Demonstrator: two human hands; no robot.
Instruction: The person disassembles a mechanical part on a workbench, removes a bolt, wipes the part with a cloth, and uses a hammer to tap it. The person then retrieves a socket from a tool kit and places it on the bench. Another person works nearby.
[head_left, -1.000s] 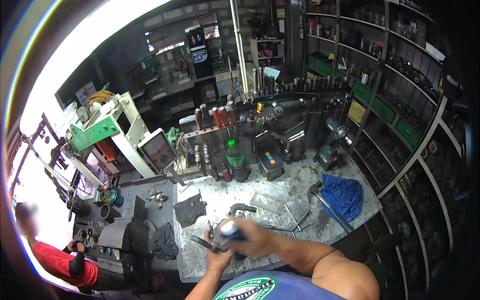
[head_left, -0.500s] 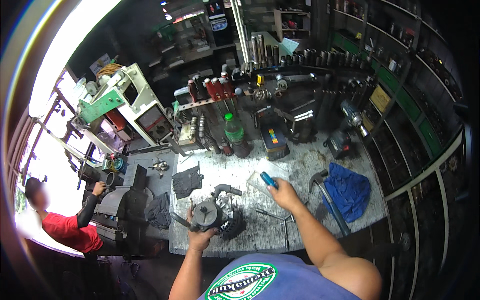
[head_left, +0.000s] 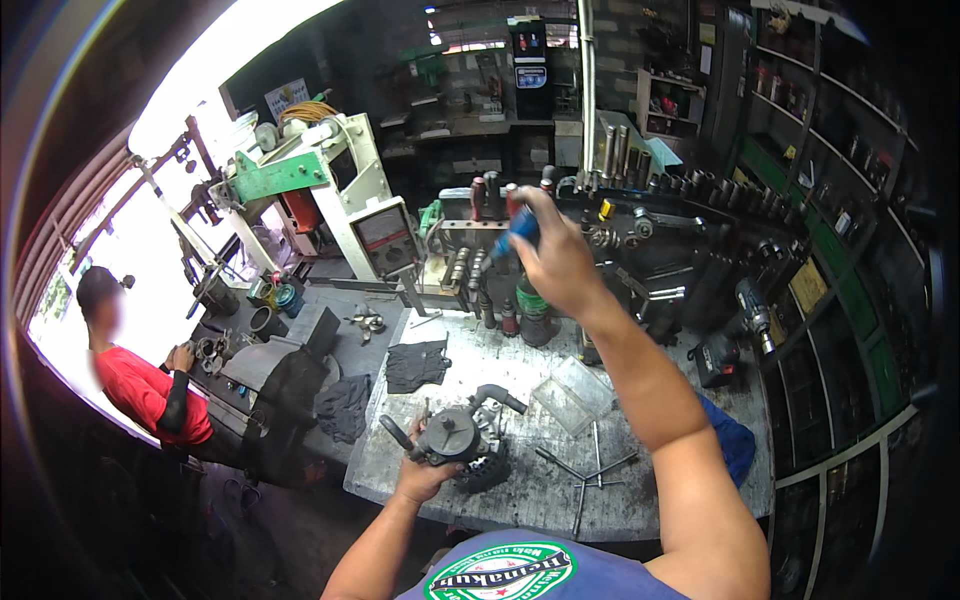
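Observation:
On the workbench [head_left: 400, 470] stands an alternator [head_left: 449, 436] with a round dark cap on top and a bent pipe. My left hand [head_left: 428, 480] grips its near left side, fingers partly hidden behind the body. Raised over the back of the bench, my right hand [head_left: 568, 265] is closed round the blue handle of a screwdriver [head_left: 517, 235], its shaft slanting down to the left. The tool rack [head_left: 480, 226] with red-handled tools lies just behind it. Below the right hand is a green plastic bottle [head_left: 533, 305], its top covered by the hand.
A Y-shaped wrench [head_left: 584, 480] and a clear flat sheet [head_left: 572, 396] lie right of the alternator. Dark cloth [head_left: 417, 367] lies behind it. A blue cloth [head_left: 737, 448] is partly behind my right arm. A cordless impact wrench [head_left: 754, 312] stands far right. Another person [head_left: 150, 395] works at left.
My right hand has lifted the screwdriver from low over the bench up to the tool rack. The view has shifted; my left hand stays on the alternator. The other person's hand has lowered.

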